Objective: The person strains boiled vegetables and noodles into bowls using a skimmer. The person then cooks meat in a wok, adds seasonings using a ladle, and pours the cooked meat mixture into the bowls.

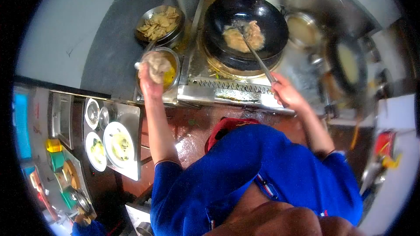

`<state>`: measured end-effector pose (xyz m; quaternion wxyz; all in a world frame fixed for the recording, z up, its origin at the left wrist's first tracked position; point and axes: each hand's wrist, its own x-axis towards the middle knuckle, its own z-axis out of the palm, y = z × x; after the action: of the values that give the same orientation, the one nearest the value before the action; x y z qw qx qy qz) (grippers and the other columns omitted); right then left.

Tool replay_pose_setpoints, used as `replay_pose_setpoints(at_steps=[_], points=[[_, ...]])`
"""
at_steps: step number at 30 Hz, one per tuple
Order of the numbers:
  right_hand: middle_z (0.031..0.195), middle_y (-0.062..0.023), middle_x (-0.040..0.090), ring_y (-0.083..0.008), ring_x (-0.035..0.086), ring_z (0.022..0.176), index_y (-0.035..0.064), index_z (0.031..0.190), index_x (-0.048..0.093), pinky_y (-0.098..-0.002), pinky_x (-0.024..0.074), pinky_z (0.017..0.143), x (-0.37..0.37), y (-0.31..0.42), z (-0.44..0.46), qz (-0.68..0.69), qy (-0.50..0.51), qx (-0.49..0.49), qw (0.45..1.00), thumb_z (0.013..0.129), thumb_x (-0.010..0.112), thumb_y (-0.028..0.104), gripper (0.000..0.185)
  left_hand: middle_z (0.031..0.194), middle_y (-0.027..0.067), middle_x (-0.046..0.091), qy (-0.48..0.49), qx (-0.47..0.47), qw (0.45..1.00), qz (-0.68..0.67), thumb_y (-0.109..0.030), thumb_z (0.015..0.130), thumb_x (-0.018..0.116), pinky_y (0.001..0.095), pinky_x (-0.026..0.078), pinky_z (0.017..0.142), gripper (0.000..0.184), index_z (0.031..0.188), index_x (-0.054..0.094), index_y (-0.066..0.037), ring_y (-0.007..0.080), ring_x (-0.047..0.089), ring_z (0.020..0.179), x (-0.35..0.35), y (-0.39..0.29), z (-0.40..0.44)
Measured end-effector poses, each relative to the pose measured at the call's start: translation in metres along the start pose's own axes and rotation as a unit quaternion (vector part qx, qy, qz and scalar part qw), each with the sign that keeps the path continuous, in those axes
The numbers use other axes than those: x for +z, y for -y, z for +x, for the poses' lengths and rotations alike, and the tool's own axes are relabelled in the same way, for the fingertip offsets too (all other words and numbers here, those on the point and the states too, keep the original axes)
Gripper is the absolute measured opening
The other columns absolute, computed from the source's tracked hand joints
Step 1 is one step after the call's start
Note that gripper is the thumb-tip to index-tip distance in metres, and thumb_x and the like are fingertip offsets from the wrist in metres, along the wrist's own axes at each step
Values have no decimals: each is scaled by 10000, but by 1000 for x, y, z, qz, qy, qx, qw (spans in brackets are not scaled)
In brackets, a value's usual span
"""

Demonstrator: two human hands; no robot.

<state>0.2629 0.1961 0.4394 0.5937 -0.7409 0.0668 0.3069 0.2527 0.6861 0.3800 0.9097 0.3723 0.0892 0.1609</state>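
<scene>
Head view: nearest is a blue shirt (262, 161), its small red mark (324, 213) (too blurred to read) beside the collar. Right hand (288, 92) is closed around a long-handled utensil (258, 59); its long axis runs diagonally forward and leftward, far end at the food (253, 35) inside the black wok (218, 22). Left hand (151, 83) curls around a pale lump (158, 65) above a bowl (178, 70) of yellow liquid. Farther off, slices (159, 22) fill a pan (176, 32).

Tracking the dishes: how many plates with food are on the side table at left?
2: the larger plate on the right, and the smaller plate just left of it in the picture. None looks hidden there.
</scene>
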Motion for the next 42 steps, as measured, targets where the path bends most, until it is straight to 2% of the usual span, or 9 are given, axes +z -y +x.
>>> replay_pose_setpoints(at_steps=[3,6,8,11,17,23,32,36,42], points=[[789,-4,497,-77,431,516,153,1470,305,-221,341,381,-9,-11,-4,29,9,18,999,960,449,164,530,1185,85,562,27,64,996,59,-312,924,581,378,479,883,413,1261,513,-83,218,560,1065,-11,-12,-29],[791,-13,488,-85,435,490,133,1467,291,-241,355,362,-34,-21,34,50,-43,12,998,965,456,155,529,1169,78,566,3,4,993,116,-383,845,665,362,479,893,557,1275,497,-73,215,563,1050,13,9,-82],[777,-14,487,-87,432,491,130,1470,278,-245,364,372,-33,-4,44,76,-84,-18,993,966,456,160,536,1178,86,565,-68,-48,995,54,-297,836,658,351,472,921,539,1285,486,-54,218,563,1070,3,45,-113],[763,-17,487,-99,439,491,124,1469,280,-259,372,377,-26,0,56,80,-145,-55,985,962,452,150,536,1188,108,578,-60,-126,990,-6,-210,849,623,364,494,926,499,1292,470,-37,237,576,1080,36,72,-157],[773,-21,489,-96,446,498,121,1465,291,-245,368,378,-2,-1,37,59,-67,-25,996,947,453,137,543,1315,130,525,-57,-249,963,-86,-289,960,497,434,434,1009,479,1370,420,-54,290,532,1179,36,105,-198],[809,-24,513,-88,441,507,164,1459,306,-230,359,380,-9,-16,24,116,-6,15,993,958,468,159,527,1299,136,537,-47,-238,968,-67,-314,958,497,418,427,1016,476,1350,447,-48,282,535,1177,36,105,-204],[777,-33,501,-109,442,476,117,1409,338,-244,359,375,6,6,56,236,-43,-8,971,970,460,153,457,1252,143,565,-24,-258,960,-106,-312,924,557,415,452,987,475,1303,479,-37,277,557,1142,55,108,-194],[818,-5,508,-51,421,492,133,1439,322,-194,332,361,-6,-9,40,135,-40,20,990,980,457,184,482,1236,135,573,-28,-238,967,-92,-312,923,558,418,463,972,479,1308,476,-39,274,577,1106,63,95,-197],[791,8,471,-63,417,527,142,1443,314,-194,316,371,2,1,45,153,-89,-3,984,971,452,168,492,1263,145,565,-53,-231,967,-90,-310,956,494,419,448,996,451,1308,476,-29,279,560,1149,49,94,-206]])
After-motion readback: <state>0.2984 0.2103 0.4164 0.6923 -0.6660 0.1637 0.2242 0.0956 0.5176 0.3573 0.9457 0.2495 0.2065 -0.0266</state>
